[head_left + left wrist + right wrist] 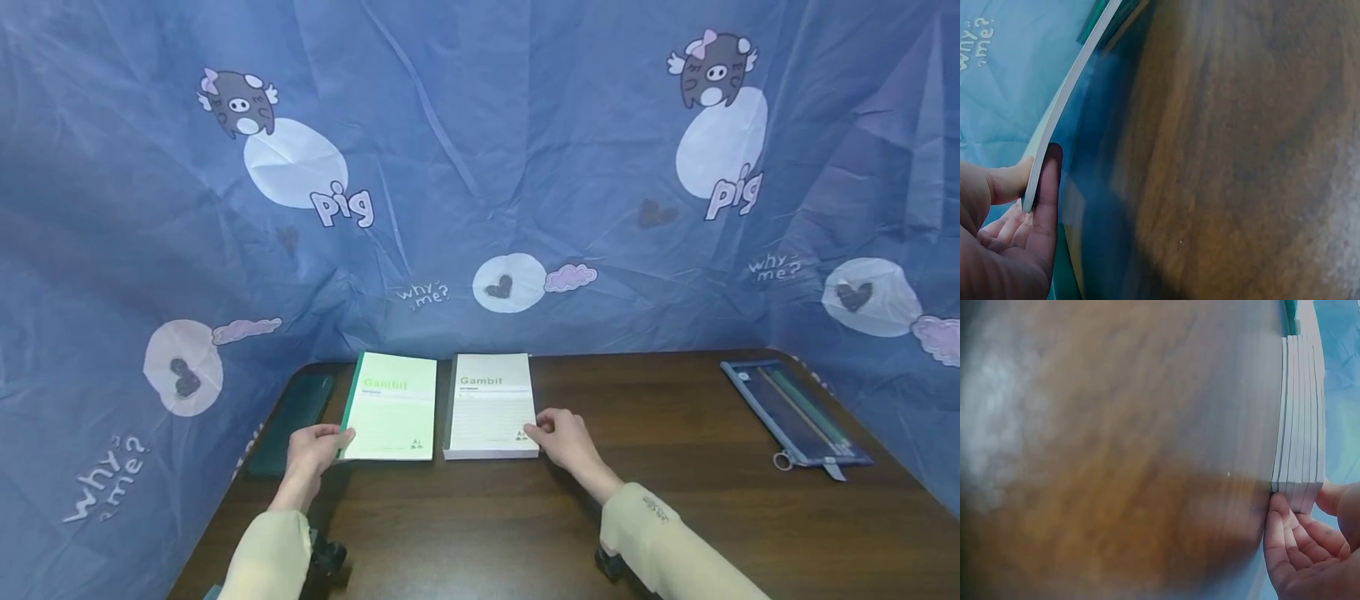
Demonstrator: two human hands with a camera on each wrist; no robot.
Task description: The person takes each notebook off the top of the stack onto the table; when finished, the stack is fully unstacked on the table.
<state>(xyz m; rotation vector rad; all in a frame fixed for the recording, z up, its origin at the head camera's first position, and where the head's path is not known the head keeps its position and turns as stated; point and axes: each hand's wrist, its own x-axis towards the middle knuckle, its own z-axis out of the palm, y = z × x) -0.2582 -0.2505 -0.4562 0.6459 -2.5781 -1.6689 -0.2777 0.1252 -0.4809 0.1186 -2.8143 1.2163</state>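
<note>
My left hand (311, 454) pinches the left edge of a thin notebook (393, 408) with a pale green cover and a dark green spine. In the left wrist view the thumb lies on its cover and fingers (1047, 194) are behind it, and the notebook (1066, 94) slants above the table. To its right is a squared stack of several white-covered notebooks (491, 400) with a grey spine. My right hand (566, 442) grips the stack's right edge. Seen from the right wrist, the thumb is on the top cover and fingertips (1279, 503) are at the lower edge.
A dark green flat case (288, 429) lies on the brown wooden table (645, 517) at the left. Far right lies a blue mesh zip pouch (802, 408) with long thin items inside. A blue printed curtain (480, 167) hangs behind and around the table.
</note>
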